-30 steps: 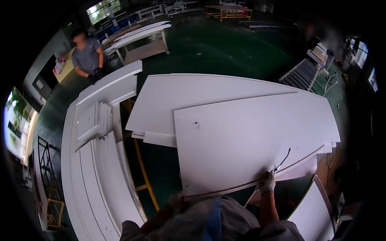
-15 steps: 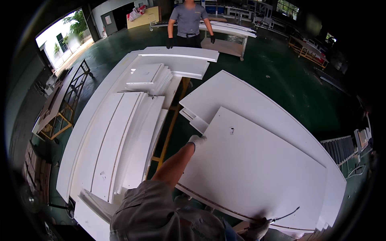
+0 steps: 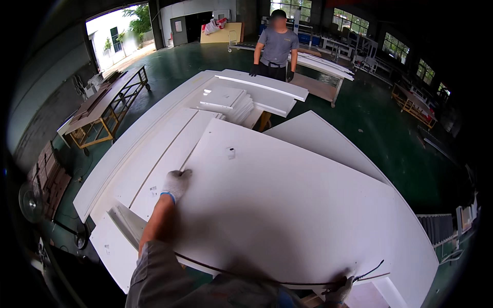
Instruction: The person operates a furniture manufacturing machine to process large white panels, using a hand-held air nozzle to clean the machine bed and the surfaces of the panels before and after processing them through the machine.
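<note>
A large white panel lies tilted across two stacks, its left part over the boards on the left. My left hand, in a pale knit glove with a blue cuff, is closed on the panel's left edge. Low in the view, my gloved right hand grips the near edge, partly in shadow. A thin dark rod-like tool sticks out from that hand over the panel; its exact kind cannot be made out. Long white boards with dark slits lie under and beside my left hand.
Another white panel lies beneath on the right. Small white boards are piled at the far end of the left stack. A person in grey stands behind it. A rack stands left, a fan nearer.
The large panel has slid left, off the right stack's middle and over the left boards, with my left hand on its edge. The view has turned slightly.
</note>
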A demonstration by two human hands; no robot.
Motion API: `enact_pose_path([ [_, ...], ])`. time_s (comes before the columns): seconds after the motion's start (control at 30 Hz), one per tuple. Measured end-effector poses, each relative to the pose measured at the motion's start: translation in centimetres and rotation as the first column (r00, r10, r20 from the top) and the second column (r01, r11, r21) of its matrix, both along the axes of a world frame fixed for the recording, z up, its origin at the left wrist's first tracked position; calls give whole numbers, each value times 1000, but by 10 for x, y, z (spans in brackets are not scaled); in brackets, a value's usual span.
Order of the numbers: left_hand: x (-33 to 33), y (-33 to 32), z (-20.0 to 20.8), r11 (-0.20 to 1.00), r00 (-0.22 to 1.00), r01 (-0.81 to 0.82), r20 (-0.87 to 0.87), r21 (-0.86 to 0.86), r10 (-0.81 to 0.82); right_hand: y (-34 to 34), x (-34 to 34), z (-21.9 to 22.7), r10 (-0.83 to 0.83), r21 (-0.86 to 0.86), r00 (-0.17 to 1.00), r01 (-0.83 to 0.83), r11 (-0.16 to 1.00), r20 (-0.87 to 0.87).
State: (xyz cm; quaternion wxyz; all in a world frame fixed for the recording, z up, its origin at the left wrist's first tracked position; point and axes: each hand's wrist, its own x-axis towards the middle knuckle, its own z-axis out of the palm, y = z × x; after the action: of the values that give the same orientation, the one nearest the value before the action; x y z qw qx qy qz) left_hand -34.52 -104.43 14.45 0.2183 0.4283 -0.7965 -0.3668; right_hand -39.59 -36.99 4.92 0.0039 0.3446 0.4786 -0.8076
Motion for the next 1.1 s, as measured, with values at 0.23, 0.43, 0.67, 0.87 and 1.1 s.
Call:
enact_pose_path([
  [0.23,325,-55,-43,899,900,-435,-50,-51,433,-141,-44,12,280,-5,955,-282,959,-102],
  [0.43,523,-28,-82,700,698,-713,-55,47,714,-292,-27,37,639,71,760,-635,769,-120],
  [0.67,669,-36,-132,458,454,-885,-60,82,889,-494,2,12,816,41,546,-826,562,-189],
  [0.87,664,-77,-140,379,373,-919,-68,113,925,-594,2,0,928,43,365,-929,369,-80],
  [1.1,578,-79,-62,541,521,-836,175,-94,835,-543,-5,-19,908,-65,337,-941,331,-248],
])
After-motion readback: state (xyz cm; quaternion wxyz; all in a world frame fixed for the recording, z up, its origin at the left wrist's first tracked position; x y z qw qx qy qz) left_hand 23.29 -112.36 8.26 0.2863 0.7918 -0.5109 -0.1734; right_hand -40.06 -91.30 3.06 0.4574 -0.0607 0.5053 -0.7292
